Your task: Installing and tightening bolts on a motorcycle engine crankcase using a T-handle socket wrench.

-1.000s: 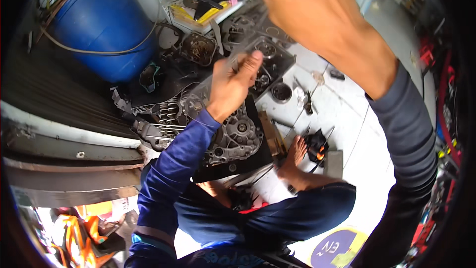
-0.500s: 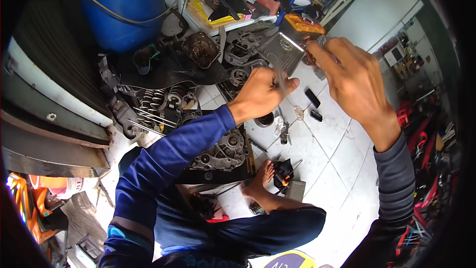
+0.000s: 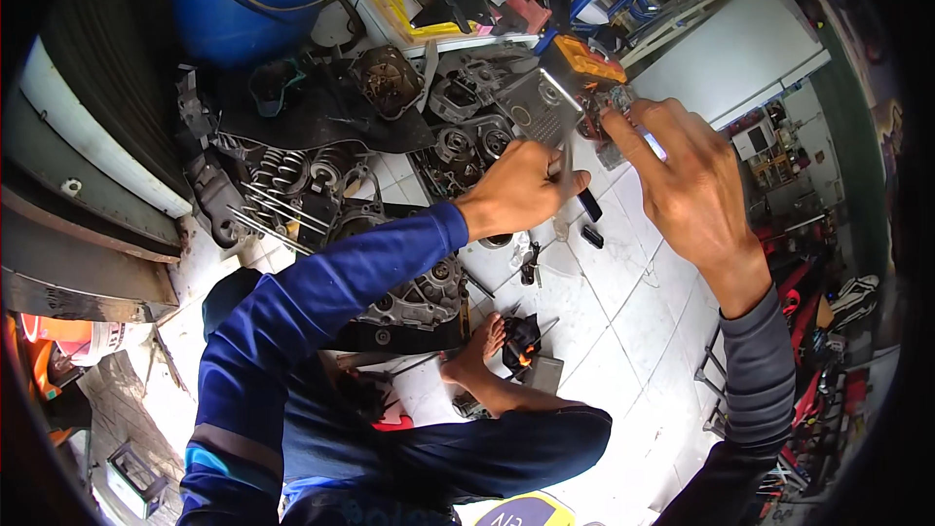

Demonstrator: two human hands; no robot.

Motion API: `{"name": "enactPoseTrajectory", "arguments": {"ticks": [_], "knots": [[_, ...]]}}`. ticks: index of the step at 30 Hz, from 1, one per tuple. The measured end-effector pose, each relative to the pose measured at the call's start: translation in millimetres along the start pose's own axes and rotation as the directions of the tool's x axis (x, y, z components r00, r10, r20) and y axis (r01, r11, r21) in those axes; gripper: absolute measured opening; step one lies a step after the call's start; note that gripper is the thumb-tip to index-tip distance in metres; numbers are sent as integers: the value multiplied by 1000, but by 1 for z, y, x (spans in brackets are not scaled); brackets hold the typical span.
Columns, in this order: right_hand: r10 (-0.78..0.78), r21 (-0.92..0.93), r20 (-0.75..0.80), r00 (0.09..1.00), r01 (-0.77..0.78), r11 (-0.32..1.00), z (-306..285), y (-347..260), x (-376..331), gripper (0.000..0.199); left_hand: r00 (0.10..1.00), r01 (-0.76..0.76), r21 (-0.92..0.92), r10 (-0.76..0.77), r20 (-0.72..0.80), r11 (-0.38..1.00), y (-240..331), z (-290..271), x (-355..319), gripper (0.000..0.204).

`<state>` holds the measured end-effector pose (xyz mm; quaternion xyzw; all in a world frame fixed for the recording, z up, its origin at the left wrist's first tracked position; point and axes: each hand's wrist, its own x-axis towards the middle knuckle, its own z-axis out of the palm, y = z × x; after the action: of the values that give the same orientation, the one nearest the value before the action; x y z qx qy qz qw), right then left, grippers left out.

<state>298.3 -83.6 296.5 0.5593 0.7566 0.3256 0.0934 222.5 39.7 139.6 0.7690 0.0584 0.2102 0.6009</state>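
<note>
One blurred strip (image 3: 567, 164) juts forward from the left hand (image 3: 518, 187), grip snug, right hand (image 3: 693, 185) opposite, hold unclear!

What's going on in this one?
A person sits on a tiled floor among metal engine parts. Their left hand is closed on a thin, blurred item that can't be made out. The right hand is to its right, beside some clear plastic; whether it grips that is unclear. An engine casing lies partly hidden by the left sleeve, with coil springs farther left.
</note>
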Motion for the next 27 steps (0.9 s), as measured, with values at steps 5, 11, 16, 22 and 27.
{"name": "enactPoseTrajectory", "arguments": {"ticks": [5,11,16,22,27], "knots": [[-79,-34,73,994,81,996,4,-4,3,42,989,-122,4,122,-81,993,-17,4,7,31],[-136,-32,133,982,142,989,8,-8,5,51,990,-115,2,114,-77,993,-19,2,7,29],[-241,-65,158,957,254,965,5,-12,7,46,987,-158,-8,157,-22,987,-22,1,6,30],[152,142,248,957,-191,971,19,-21,4,52,930,-84,-36,91,357,996,-31,4,12,20],[393,-151,-136,910,-411,899,8,-5,13,44,972,-50,41,39,232,998,-19,2,0,35]]}}
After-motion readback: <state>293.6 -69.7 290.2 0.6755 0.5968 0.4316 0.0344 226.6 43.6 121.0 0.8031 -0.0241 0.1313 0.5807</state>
